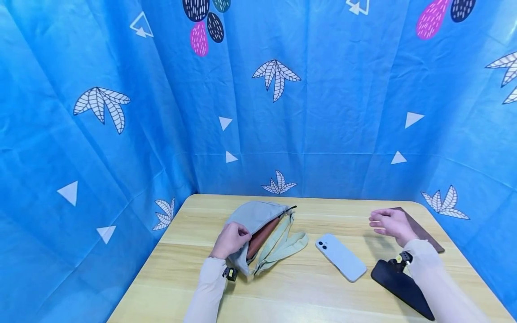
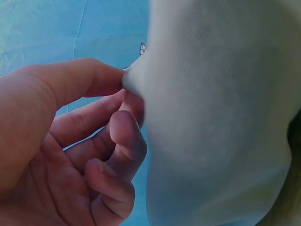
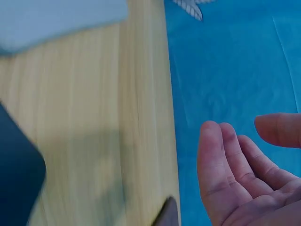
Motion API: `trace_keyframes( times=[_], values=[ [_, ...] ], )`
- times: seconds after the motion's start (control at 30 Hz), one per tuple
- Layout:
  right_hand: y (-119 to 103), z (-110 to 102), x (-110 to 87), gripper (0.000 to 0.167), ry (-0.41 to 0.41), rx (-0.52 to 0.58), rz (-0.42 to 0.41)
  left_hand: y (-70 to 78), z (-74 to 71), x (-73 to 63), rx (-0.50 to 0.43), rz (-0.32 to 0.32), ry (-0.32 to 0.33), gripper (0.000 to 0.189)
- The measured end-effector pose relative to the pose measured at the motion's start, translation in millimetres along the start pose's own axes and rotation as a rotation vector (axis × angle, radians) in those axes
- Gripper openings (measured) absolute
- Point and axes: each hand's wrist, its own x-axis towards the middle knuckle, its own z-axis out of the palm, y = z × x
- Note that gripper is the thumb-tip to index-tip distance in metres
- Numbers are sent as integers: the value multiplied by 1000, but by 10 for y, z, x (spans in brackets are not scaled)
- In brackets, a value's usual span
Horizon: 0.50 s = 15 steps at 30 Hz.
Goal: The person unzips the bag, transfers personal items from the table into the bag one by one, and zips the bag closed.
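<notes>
A grey waist bag (image 1: 254, 213) with a pale green strap (image 1: 284, 251) lies on the left of the table, its mouth parted and something reddish brown (image 1: 262, 235) showing inside; whether that is lining or contents I cannot tell. My left hand (image 1: 232, 240) pinches the edge of the bag's fabric between thumb and fingers, as the left wrist view shows up close on the grey cloth (image 2: 216, 117). Over the table's right side hovers my right hand (image 1: 392, 224), fingers extended, thumb apart, holding nothing. Nearest to it is a flat brown item (image 1: 422, 231), partly hidden behind the hand.
A light blue phone (image 1: 341, 258) lies back up between the hands. Below my right wrist is a flat black object (image 1: 400, 285), partly covered by the sleeve. Blue patterned curtain (image 1: 307, 125) surrounds the wooden table (image 1: 295, 300) at the back and sides.
</notes>
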Motion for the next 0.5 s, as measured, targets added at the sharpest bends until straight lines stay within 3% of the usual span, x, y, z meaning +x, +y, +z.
trace_keyframes(
  times=[0.23, 0.5],
  values=[
    [169, -330, 19, 42, 30, 47, 7, -42, -20, -25, -1, -25, -7, 8],
    [434, -696, -21, 50, 151, -133, 36, -22, -54, -20, -1, -36, 1, 8]
  ],
)
